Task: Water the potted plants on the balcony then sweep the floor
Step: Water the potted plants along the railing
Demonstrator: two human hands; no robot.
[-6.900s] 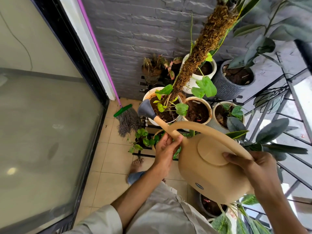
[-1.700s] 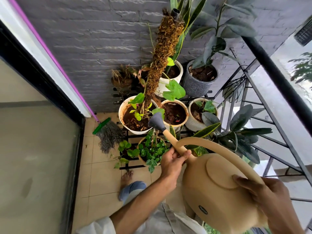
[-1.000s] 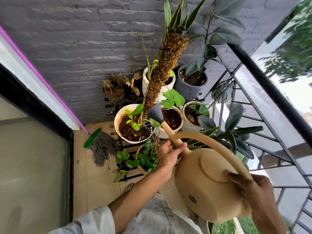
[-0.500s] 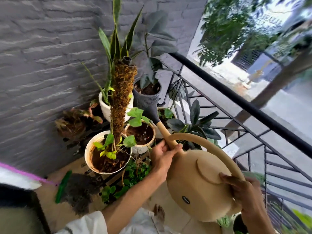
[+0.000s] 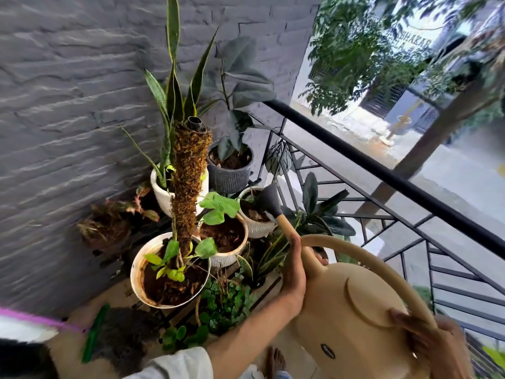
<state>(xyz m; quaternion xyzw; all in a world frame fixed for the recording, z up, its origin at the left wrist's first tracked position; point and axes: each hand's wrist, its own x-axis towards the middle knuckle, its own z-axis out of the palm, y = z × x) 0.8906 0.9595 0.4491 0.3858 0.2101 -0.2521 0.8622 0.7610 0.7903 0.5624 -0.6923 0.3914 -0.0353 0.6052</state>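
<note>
Both hands hold the beige watering can: the left hand is wrapped around the base of its spout, and the right hand grips the rear end of the arched handle, fingers curled over it. The can fills the lower right of the view, tilted forward, its spout rising to a grey sprinkler head that hangs over the rim of a small white ribbed pot (dark soil and a few dry leaves inside).

Below the left forearm, low green trailing plants spread from a container mostly hidden by their leaves. Left of them, at the bottom edge, lies a broom with a green head and dark bristles, blurred.

Next comes a large white pot with rust-stained walls, filled with dark soil; from it stands a tall moss pole, with yellow-green leaves at its foot. Just beside it, towards the railing, sits a cream ribbed pot holding reddish-brown soil and a broad-leaved green shoot.

Further back, a white pot carries a snake plant with long upright striped leaves, and to its right a dark grey ribbed pot holds soil and a dark-leaved plant. Against the grey brick wall, a dim pot bears dried and pinkish foliage.

A black metal railing runs diagonally on the right, with more dark-leaved plants pressed close to its bars.
</note>
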